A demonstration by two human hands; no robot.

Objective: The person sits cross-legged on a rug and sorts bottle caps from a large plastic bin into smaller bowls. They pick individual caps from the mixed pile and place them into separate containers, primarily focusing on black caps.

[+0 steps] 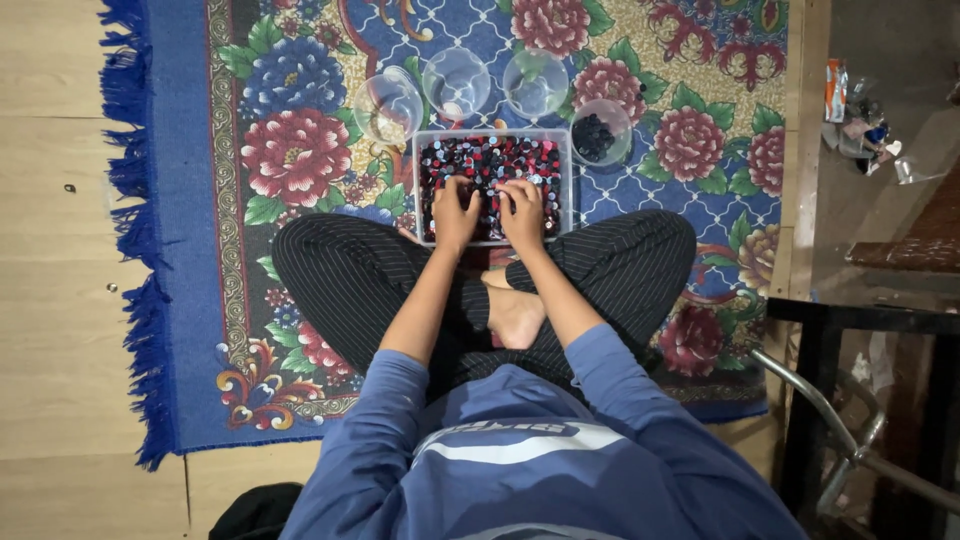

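Now both hands, left and right, rest spread, empty, side by side on the tray's beads.

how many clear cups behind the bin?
4, in an arc behind the bin: far-left cup, second cup, third cup, all looking empty; right-end cup holds dark pieces. None seem hidden.

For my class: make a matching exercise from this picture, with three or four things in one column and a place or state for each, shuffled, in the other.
Things
1. clear tray
2. rightmost cup
3. middle cup
4. rug

States or places
A. holds dark pieces only
B. empty
C. lies on the wooden floor
D. full of small red, blue and dark pieces, both hands in it

Pairs: 1-D, 2-A, 3-B, 4-C
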